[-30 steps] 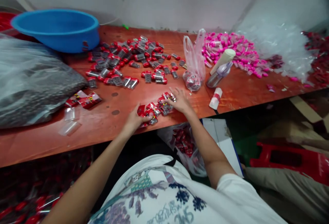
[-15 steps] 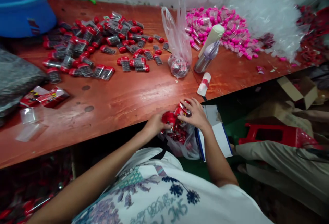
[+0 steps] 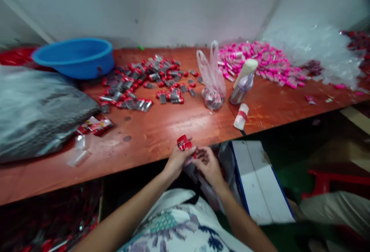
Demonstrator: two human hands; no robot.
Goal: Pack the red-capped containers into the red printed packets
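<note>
Left hand (image 3: 175, 160): closed on small glossy red packets (image 3: 184, 144), thumb laid across them.
Right hand (image 3: 210, 163): fingers curled in at the packets' near right end, fingertips close together; cannot tell whether it grips one of its own.
Red packets: in front of the torso, at the near edge of the wooden table (image 3: 157, 126); count unclear.
Clear plastic bag (image 3: 229, 163): below and beside the right hand, beneath table level; contents mostly hidden.
Red-capped tubes (image 3: 138, 76): heaped beyond the left hand, well apart.
Pink carrier bag (image 3: 213, 97): knotless, upright, beyond the right hand.
White roll (image 3: 241, 117): red-banded, ahead and right of the right hand.
Step in hand: apparently gathering or aligning packets between both hands.
Next move: seems to call for a steady left grip, with the right fingers free to square or separate packets.
</note>
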